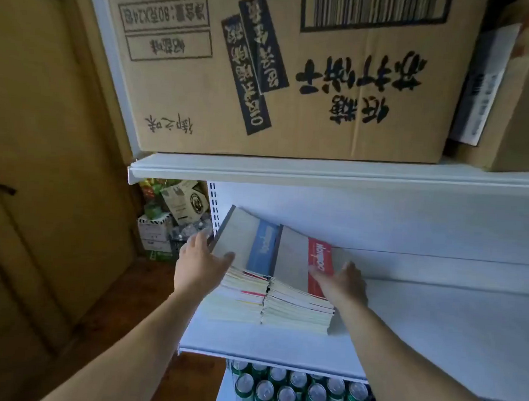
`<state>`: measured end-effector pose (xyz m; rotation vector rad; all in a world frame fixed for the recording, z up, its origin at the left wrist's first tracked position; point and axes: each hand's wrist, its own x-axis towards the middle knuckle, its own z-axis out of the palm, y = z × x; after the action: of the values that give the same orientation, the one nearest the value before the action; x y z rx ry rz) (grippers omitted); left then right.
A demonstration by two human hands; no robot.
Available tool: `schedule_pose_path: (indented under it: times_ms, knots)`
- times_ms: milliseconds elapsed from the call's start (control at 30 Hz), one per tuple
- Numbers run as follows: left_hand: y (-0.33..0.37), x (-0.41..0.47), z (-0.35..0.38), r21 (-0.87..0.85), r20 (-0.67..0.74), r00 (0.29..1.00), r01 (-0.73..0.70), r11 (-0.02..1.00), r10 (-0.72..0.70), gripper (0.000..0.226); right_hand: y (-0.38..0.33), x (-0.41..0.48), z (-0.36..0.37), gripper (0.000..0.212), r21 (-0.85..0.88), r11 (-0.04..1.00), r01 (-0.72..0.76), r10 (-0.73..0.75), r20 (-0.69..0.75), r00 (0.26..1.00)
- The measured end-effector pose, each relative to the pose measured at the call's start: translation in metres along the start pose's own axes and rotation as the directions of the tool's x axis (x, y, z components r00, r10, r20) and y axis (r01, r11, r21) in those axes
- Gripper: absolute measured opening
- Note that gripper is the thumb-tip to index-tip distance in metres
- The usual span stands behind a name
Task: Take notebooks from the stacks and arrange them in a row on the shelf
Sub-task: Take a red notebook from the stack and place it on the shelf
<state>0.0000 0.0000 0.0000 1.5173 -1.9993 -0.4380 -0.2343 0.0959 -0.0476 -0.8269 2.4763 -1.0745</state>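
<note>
1. The hands bracketed the notebooks from outside. The left hand (198, 260) gripped the outer edge of the left stack (244, 293), thumb on the top cover and fingers over the far side. The right hand (343, 282) held the outer edge of the right stack (296, 306) the same way, thumb on the cover.
2. Both stacks lay flat on the white shelf (435, 337), touching each other at its left end, page edges towards the person. A blue-banded notebook (264, 247) topped the left one and a red-banded notebook (320, 260) the right.
3. The covers' long axis ran from the shelf's front lip towards its back wall, leaning a little leftward, so each hand met a long side, not a short end.
4. Open shelf stretched away to the right of the stacks, beyond the right hand. That hand looked nearer to where a row could go; the left had both stacks between itself and that space.
5. How many notebooks either grip took in could not be told; the fingers were hidden behind the stack sides.
6. The coming move probably called for lifting top copies clear and turning them upright, spine outward, before carrying them rightward.
7. A cardboard box (281, 76) sat on the shelf above, and cans (290, 393) stood below.
</note>
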Motion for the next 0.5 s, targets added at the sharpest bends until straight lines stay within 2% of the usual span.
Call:
schedule_pose_path:
  times_ms: [67, 133, 200, 267, 333, 500]
  knots:
    - [-0.005, 0.018, 0.003, -0.017, 0.025, 0.995, 0.098, 0.995, -0.098, 0.072, 0.005, 0.007, 0.004, 0.091, 0.067, 0.992, -0.111, 0.107, 0.061, 0.992]
    - [-0.010, 0.030, 0.007, -0.033, 0.129, 0.981, 0.151, 0.988, -0.146, 0.059, 0.013, 0.012, 0.009, 0.071, 0.193, 0.962, -0.192, 0.155, 0.193, 0.969]
    - [-0.011, 0.035, 0.013, -0.098, 0.179, 0.977, 0.136, 0.986, -0.117, 0.033, 0.018, 0.015, 0.016, 0.052, 0.324, 0.920, -0.222, 0.139, 0.261, 0.955]
    - [-0.013, 0.035, 0.017, -0.111, 0.151, 0.987, 0.070, 0.991, -0.053, 0.020, 0.019, 0.015, 0.019, 0.040, 0.359, 0.913, -0.193, 0.113, 0.233, 0.966]
    - [-0.019, 0.037, 0.020, -0.076, 0.104, 0.994, -0.011, 0.997, 0.019, 0.018, 0.020, 0.015, 0.022, 0.031, 0.352, 0.924, -0.147, 0.090, 0.173, 0.981]
    - [-0.027, 0.036, 0.023, 0.042, 0.044, 0.979, -0.200, 0.979, 0.198, 0.044, 0.020, 0.007, 0.018, 0.020, 0.320, 0.944, -0.082, 0.077, 0.027, 0.997]
